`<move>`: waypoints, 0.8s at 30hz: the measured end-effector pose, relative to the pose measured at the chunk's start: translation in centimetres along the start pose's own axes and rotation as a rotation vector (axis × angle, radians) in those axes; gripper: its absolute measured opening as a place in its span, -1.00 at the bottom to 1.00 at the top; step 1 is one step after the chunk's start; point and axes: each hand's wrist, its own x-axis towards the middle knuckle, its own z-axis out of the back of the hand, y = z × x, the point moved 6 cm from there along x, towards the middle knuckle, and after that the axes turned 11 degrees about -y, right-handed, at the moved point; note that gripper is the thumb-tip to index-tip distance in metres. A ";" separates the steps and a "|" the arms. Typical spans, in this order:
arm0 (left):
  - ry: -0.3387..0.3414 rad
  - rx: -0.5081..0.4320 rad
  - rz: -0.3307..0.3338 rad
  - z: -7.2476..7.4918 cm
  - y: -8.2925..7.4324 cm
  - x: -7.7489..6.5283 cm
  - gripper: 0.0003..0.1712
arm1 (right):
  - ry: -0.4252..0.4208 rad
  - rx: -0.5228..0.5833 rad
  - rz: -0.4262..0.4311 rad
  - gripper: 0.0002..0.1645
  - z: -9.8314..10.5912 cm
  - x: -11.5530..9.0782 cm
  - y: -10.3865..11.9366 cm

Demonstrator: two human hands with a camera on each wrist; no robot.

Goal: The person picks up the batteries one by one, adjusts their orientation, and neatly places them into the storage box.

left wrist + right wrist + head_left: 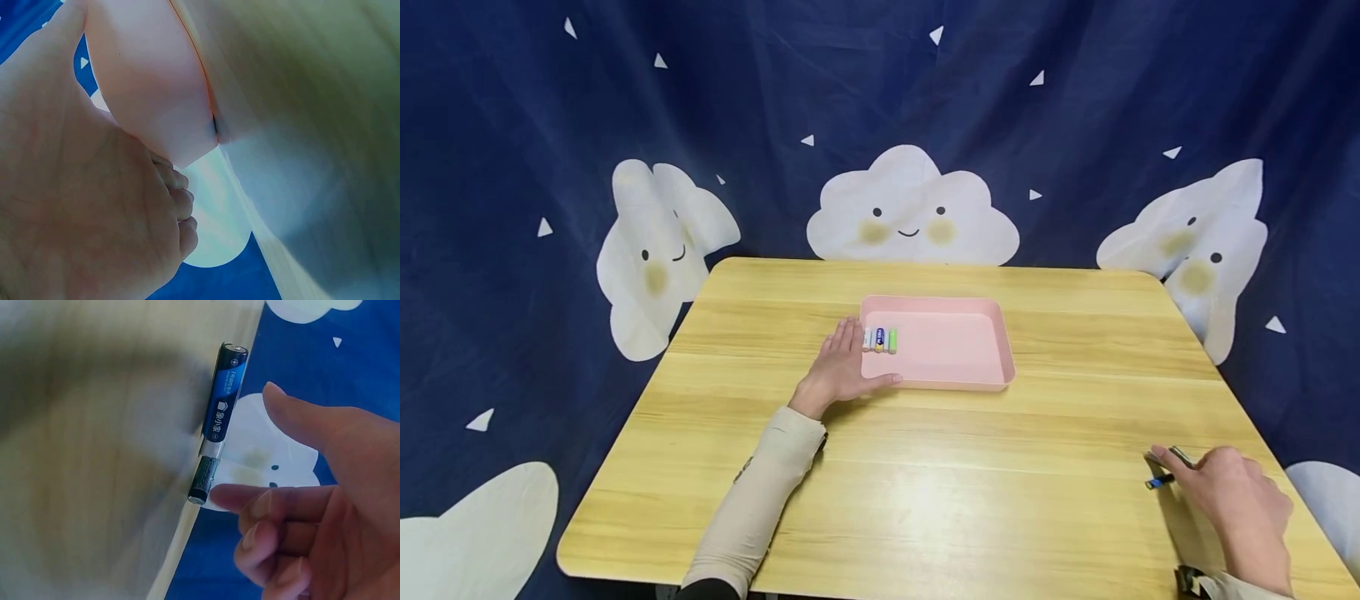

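A shallow pink tray [955,346] sits toward the back middle of the table. Along its left side lie several small batteries in a row, among them a blue one [880,339] and a green one [892,341]. My left hand [842,367] rests against the tray's left wall, fingers straight, thumb along the front rim. At the table's right, my right hand [1243,492] hovers by loose batteries. In the right wrist view, a blue-and-black battery [223,394] lies end-on behind a dark battery [204,479]. The index fingertip is right at the dark one; the thumb stands apart.
The wooden table [925,475] has rounded corners, with its right edge close to my right hand. Behind it hangs a dark blue curtain [880,75] printed with white smiling clouds.
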 end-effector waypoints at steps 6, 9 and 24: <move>0.008 -0.003 -0.021 0.0 -0.4 0.0 0.52 | 0.075 -0.082 -0.009 0.08 -0.8 0.1 -0.3; 0.007 0.015 -0.018 0.0 -0.3 -0.1 0.52 | 0.116 -0.100 0.012 0.15 -1.0 0.4 -0.1; -0.011 0.015 -0.017 0.4 -0.1 -0.2 0.50 | 0.185 -0.131 0.060 0.27 -1.1 1.1 1.1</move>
